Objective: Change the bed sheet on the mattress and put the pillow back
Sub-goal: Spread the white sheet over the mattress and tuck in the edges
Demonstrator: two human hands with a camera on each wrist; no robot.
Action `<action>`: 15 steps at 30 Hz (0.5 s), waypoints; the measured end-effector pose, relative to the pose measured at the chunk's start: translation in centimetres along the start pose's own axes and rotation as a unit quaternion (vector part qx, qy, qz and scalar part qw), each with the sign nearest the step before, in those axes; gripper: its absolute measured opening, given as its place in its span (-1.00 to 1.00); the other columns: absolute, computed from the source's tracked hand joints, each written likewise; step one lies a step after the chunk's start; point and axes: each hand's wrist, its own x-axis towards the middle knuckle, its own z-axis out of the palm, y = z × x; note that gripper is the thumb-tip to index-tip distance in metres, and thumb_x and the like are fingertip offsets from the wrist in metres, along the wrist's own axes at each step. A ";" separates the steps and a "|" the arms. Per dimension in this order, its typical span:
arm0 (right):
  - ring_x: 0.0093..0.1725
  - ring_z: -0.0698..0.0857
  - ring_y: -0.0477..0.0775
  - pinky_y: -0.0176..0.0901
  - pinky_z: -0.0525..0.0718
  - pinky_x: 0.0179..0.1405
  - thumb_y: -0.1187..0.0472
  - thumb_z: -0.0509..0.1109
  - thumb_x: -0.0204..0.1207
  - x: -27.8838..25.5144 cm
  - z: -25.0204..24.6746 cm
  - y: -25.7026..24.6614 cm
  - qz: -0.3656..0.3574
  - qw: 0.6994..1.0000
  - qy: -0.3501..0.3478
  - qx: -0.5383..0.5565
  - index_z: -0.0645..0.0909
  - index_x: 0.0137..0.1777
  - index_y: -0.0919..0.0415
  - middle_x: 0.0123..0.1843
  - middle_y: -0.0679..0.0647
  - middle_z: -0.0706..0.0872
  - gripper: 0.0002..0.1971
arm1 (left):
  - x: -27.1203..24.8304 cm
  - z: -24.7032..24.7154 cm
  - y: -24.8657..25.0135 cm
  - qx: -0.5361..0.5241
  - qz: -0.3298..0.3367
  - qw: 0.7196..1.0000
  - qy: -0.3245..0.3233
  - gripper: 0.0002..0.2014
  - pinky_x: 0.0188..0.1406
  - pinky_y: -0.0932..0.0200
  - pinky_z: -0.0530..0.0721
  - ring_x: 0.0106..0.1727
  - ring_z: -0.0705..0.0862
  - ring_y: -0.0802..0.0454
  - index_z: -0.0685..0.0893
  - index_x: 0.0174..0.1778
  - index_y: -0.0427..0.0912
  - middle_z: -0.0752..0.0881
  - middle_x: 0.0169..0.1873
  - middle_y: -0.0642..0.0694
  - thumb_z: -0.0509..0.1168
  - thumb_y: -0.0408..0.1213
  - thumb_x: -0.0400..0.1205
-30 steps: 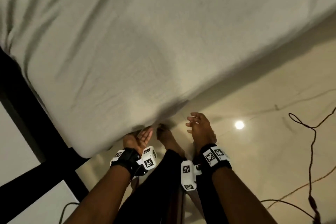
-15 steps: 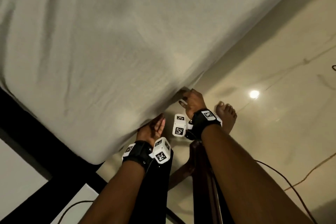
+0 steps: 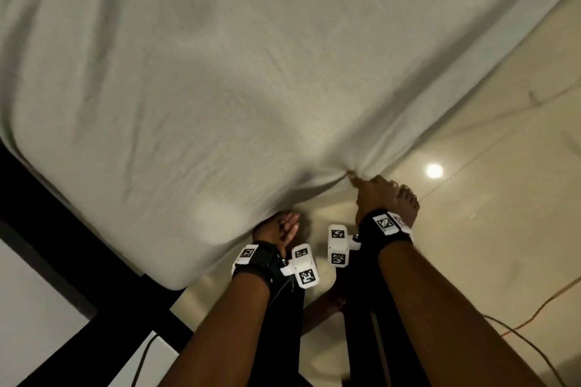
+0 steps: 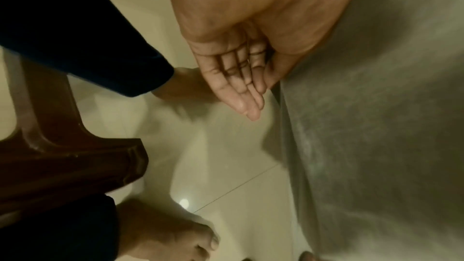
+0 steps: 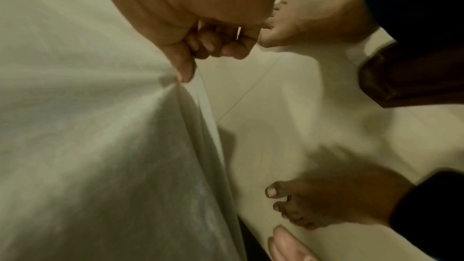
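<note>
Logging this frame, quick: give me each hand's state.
Left hand: open, fingers straight, beside the bed sheet, holding nothing.
Right hand: closed, pinching the bed sheet's edge.

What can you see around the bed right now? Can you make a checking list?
Surface: mattress on a black frame.
Job's things: white sheet covers it, gathered at the side edge; no pillow seen.
Clutter: nothing seen.
Hands: right hand pinches the sheet edge; left hand flat, fingers straight, beside the mattress side.
Cables: dark cable and orange cable on the floor.
Surroundings: glossy tile floor, brown wooden furniture, bare feet.
</note>
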 end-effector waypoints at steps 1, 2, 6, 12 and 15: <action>0.30 0.66 0.21 -0.24 0.50 0.22 0.21 0.43 0.66 -1.4 0.2 -1.1 -0.048 0.991 0.008 -0.123 0.37 0.67 0.06 0.39 0.20 0.66 -0.40 | -0.1 0.0 -0.3 0.014 0.008 1.000 0.000 -0.78 0.03 0.16 0.72 -0.04 0.77 -0.04 0.62 0.01 -0.34 0.73 -0.02 -0.16 0.07 -0.40 0.82; 0.34 0.66 0.20 -0.20 0.48 0.27 0.24 0.40 0.66 -2.4 0.4 -1.6 -0.065 0.978 0.005 -0.198 0.31 0.70 0.03 0.36 0.18 0.69 -0.37 | -0.3 0.0 -0.6 0.023 0.009 1.000 -0.002 -0.81 -0.05 0.17 0.75 -0.11 0.80 -0.01 0.63 0.00 -0.32 0.74 -0.01 -0.15 0.13 -0.37 0.81; -0.13 0.80 0.16 -0.12 0.66 -0.03 0.37 0.30 0.69 -1.1 1.7 0.3 0.045 0.997 -0.029 0.059 0.64 0.24 0.11 -0.05 0.24 0.78 -0.77 | -1.2 -0.7 -1.0 -0.052 0.021 0.998 -0.008 -0.78 -0.07 0.13 0.70 -0.06 0.79 -0.05 0.65 0.00 -0.25 0.77 -0.01 -0.15 0.11 -0.31 0.82; -0.01 0.82 0.14 0.03 0.71 0.19 0.09 0.21 0.76 -5.9 4.2 2.4 0.053 0.966 -0.156 0.201 0.71 0.12 0.34 0.02 0.22 0.83 -0.67 | -2.1 -2.3 -0.8 -0.324 0.072 0.941 -0.071 -0.65 -0.01 -0.21 0.81 0.14 0.79 -0.33 0.68 0.14 -0.43 0.78 0.12 -0.42 0.03 -0.31 0.74; 0.22 0.74 0.14 0.03 0.61 0.32 -0.03 0.17 0.75 -6.5 4.1 2.6 0.075 0.929 -0.218 0.290 0.63 0.36 0.23 0.23 0.17 0.78 -0.60 | -1.8 -1.8 -0.5 -0.402 0.048 0.910 -0.092 -0.52 -0.11 -0.22 0.79 0.51 0.55 -0.41 0.58 0.46 -0.38 0.60 0.44 -0.44 -0.04 -0.20 0.77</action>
